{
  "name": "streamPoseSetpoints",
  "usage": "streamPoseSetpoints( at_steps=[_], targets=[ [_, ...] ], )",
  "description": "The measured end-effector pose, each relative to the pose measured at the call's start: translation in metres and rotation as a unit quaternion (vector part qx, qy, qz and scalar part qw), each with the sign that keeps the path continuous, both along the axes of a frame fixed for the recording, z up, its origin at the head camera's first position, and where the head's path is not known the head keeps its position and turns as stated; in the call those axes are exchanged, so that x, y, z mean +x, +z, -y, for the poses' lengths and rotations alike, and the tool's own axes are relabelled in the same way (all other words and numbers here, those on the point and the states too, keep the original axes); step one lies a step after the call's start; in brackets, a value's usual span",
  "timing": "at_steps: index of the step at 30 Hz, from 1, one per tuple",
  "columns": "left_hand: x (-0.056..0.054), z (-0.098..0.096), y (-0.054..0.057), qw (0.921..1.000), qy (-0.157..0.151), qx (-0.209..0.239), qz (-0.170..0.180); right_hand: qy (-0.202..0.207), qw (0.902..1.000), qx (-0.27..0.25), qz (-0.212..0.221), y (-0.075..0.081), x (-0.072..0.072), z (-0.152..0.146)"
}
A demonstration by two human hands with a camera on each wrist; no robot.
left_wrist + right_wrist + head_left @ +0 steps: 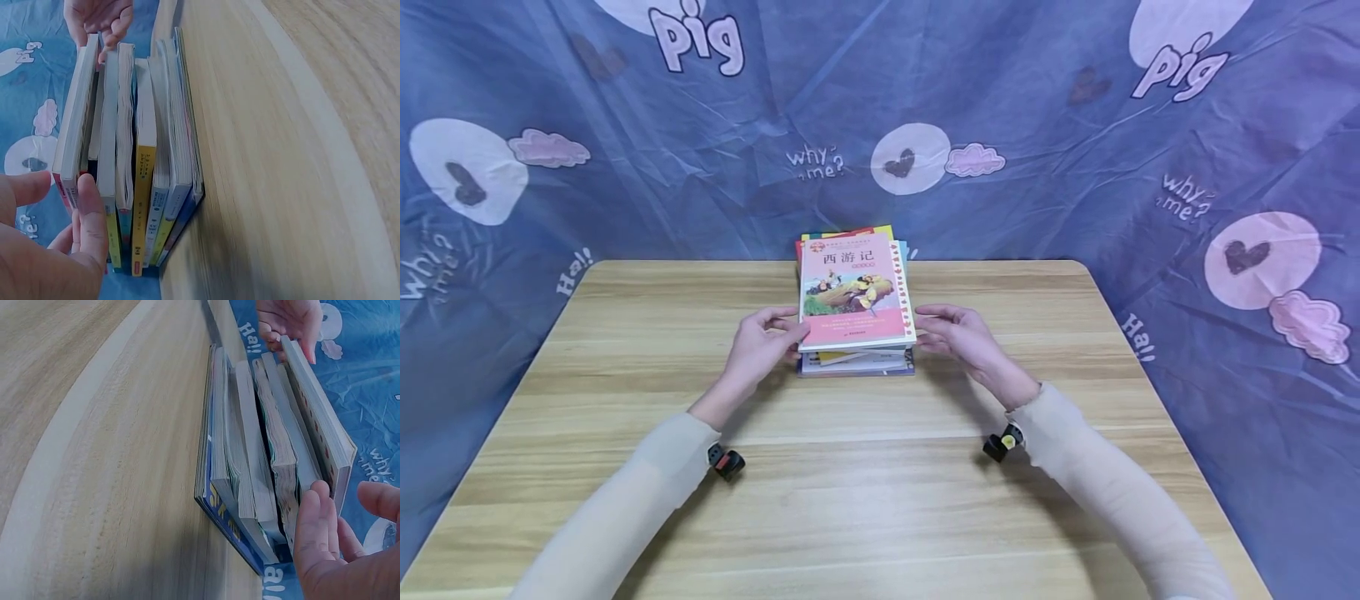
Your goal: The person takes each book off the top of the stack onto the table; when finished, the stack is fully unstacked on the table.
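Observation:
A pink picture-covered book (855,287) lies on top of a stack of several books (857,363), slightly askew. My left hand (762,346) pinches the pink book at its near left corner, thumb at the cover and fingers under the spine side, as the left wrist view shows. At the right side, my right hand (962,342) has its fingers extended along the book edges. In the right wrist view, its thumb (378,499) stands apart from the pink book and its fingertips (320,490) overlap the page edges just below it.
The stack stands near the far edge of a wood-grain table (880,500). Behind the table hangs a blue printed cloth (1037,100), which also runs down both sides. Lower in the stack, a yellow-spined book (143,206) shows among the others.

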State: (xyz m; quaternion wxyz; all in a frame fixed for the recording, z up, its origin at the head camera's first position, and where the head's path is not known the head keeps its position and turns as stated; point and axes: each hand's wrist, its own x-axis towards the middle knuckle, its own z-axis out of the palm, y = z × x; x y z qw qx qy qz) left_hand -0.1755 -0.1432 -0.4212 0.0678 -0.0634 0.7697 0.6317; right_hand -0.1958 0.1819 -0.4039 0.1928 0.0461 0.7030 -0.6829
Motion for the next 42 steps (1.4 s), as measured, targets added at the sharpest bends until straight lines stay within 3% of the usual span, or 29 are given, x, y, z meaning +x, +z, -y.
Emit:
streamPoseSetpoints(
  at_steps=[9,18,30,42],
  targets=[
    [-0.003,-0.004,0.0,0.9994,0.016,-0.022,0.021,-0.011,0.9999,0.002,0.004,-0.002,-0.004,0.007],
    [-0.005,0.001,0.0,0.9996,0.002,0.007,0.029,-0.01,0.9999,0.005,0.007,-0.002,-0.006,0.008],
    [-0.002,0.015,0.0,0.9948,-0.028,0.075,0.064,0.0,1.0,-0.002,0.003,-0.002,-0.006,0.006],
    [0.016,0.042,-0.002,0.981,-0.018,0.187,0.046,0.001,0.9999,0.011,0.004,-0.003,-0.007,0.006]
  ],
)
